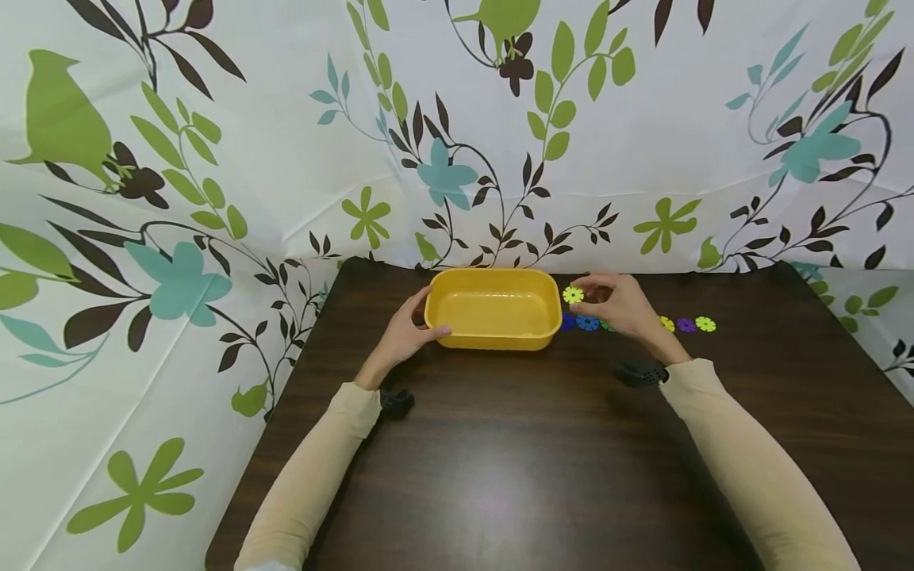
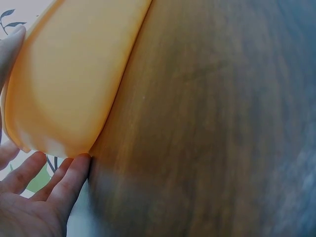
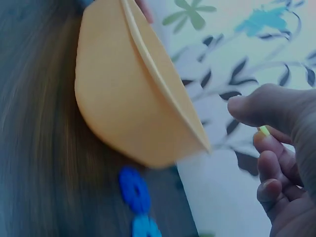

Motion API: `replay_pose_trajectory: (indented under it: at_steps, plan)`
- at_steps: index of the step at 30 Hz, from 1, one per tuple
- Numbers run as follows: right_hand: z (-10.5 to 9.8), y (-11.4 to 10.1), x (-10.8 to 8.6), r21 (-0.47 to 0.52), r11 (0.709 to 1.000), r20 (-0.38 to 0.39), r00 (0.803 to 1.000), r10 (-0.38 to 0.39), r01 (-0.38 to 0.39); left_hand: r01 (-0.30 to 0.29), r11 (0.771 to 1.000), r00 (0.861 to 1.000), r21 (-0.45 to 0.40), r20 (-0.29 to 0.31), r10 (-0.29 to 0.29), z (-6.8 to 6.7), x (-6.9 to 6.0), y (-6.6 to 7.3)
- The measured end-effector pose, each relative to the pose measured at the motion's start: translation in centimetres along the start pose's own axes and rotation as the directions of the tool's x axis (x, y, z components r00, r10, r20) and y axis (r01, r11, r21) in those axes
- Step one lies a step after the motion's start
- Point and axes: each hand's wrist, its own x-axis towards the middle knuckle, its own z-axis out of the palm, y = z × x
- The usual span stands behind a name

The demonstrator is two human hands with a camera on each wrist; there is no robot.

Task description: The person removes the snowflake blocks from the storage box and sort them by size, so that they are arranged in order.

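Note:
A yellow plastic tub (image 1: 493,313) sits toward the table's back edge. At its left end my left hand (image 1: 401,335) grips it, thumb over the front rim and fingers along the end wall. In the left wrist view, fingertips (image 2: 79,165) touch that wall. Just off the tub's right end, my right hand (image 1: 620,305) pinches a yellow-green flower-shaped disc (image 1: 573,295) between thumb and finger. Only a sliver of this disc (image 3: 264,131) shows in the right wrist view. Below that hand lies a row of similar discs, including a blue one (image 1: 588,323); the hand hides some of them.
The row runs right along the dark wooden table (image 1: 500,444), with a purple disc (image 1: 686,325) and a yellow-green end disc (image 1: 705,323). A leaf-patterned cloth (image 1: 286,159) hangs behind the table and along its left side.

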Motion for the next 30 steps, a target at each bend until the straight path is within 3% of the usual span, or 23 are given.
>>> replay_pose_trajectory:
  at_steps: [7,16,23,30]
  plan:
    - [-2.8,3.0,-2.6,0.016,0.995,-0.098,0.99,0.1,-0.099,0.005,1.0,1.0,-0.011,-0.003,-0.005,-0.1,0.0,0.0]
    - [-6.3,7.6,-5.9,-0.032,0.98,-0.209,0.96,0.188,-0.198,0.009,1.0,1.0,-0.017,0.002,-0.009,-0.1,-0.1,0.2]
    - [-8.9,10.8,-7.7,-0.095,0.942,-0.28,0.917,0.285,-0.322,0.01,1.0,1.0,-0.012,0.001,-0.01,-0.1,-0.1,0.1]
    - [-10.8,13.6,-9.3,-0.124,0.891,-0.302,0.872,0.386,-0.437,0.011,1.0,1.0,0.002,0.001,-0.011,-0.1,0.0,0.1]
